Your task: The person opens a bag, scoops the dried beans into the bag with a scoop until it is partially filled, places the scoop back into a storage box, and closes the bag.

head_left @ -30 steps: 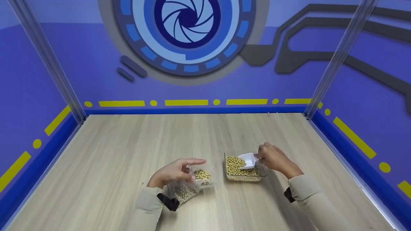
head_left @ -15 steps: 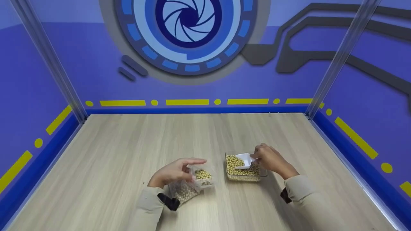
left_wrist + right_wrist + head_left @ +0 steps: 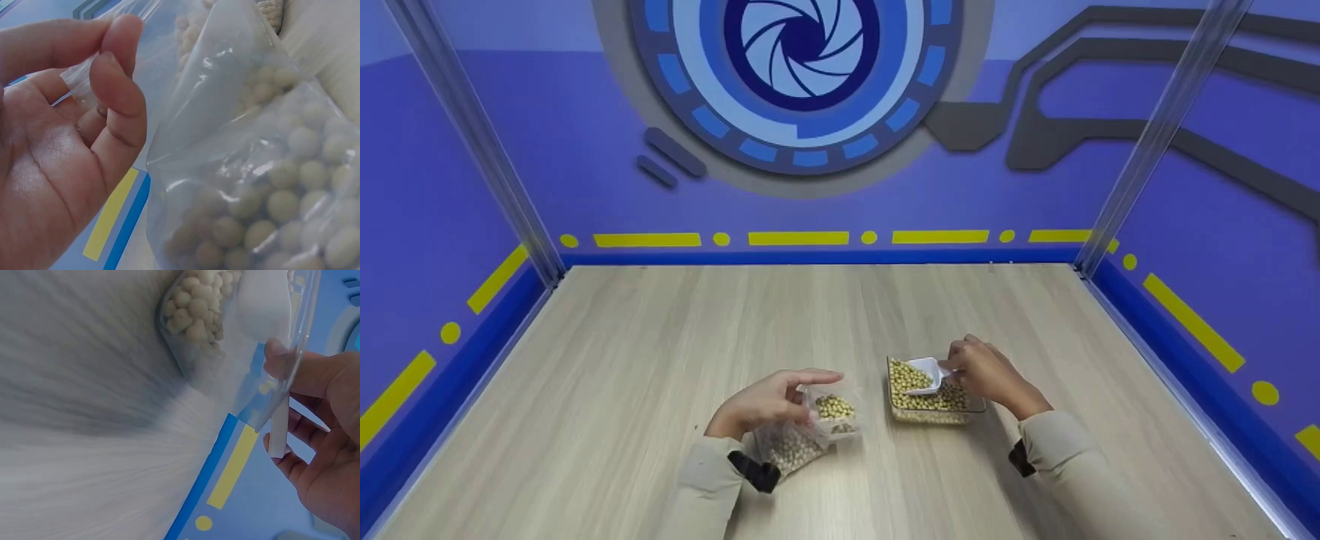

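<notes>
Scoop [image 3: 924,373] pointing left in tub [image 3: 930,418], right of centre; nearer right hand [image 3: 991,375] gripping its handle [image 3: 279,430], left hand [image 3: 769,400] pinching bag [image 3: 793,451], lower centre.

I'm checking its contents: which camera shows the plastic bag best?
The left wrist view: the bag fills much of the frame, round pieces visible through it. The head view shows it smaller, partly behind the left grip; the right wrist view doesn't show it.
</notes>
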Action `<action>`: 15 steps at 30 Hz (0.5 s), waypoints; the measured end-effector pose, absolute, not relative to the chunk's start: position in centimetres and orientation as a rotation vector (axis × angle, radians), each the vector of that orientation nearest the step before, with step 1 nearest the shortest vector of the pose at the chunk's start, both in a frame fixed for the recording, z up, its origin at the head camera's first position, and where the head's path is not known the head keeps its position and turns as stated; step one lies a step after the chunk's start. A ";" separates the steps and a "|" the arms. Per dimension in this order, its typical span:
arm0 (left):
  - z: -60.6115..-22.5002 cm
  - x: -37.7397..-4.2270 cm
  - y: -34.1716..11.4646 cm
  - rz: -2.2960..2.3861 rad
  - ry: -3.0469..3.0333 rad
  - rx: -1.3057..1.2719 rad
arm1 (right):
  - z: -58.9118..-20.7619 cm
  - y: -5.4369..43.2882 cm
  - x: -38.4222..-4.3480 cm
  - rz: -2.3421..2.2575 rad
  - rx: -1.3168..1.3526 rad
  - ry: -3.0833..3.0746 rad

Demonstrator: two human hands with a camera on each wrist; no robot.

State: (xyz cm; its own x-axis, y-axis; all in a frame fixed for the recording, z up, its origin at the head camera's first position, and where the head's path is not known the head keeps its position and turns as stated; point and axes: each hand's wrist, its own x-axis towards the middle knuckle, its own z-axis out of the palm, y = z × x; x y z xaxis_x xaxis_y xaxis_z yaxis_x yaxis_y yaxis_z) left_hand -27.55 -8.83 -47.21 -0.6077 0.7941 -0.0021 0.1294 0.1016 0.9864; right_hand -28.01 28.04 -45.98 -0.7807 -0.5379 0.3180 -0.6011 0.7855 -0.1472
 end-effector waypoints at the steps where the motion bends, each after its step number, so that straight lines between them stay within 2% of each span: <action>1: -47.2 -27.5 -8.8 1.548 1.825 0.901 | -46.0 28.1 -28.0 0.353 0.884 -2.714; 15: -47.3 -27.7 -8.9 1.547 1.850 0.949 | -46.6 27.9 -27.9 0.323 0.755 -2.712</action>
State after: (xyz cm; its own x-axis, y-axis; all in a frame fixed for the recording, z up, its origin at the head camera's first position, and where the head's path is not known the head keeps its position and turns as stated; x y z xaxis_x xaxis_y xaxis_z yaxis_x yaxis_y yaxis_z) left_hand -27.68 -8.91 -47.27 -0.6040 0.7963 0.0318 0.1720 0.0914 0.9808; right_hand -27.94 27.95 -46.58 -0.8142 -0.4636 0.3495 -0.5328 0.8358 -0.1325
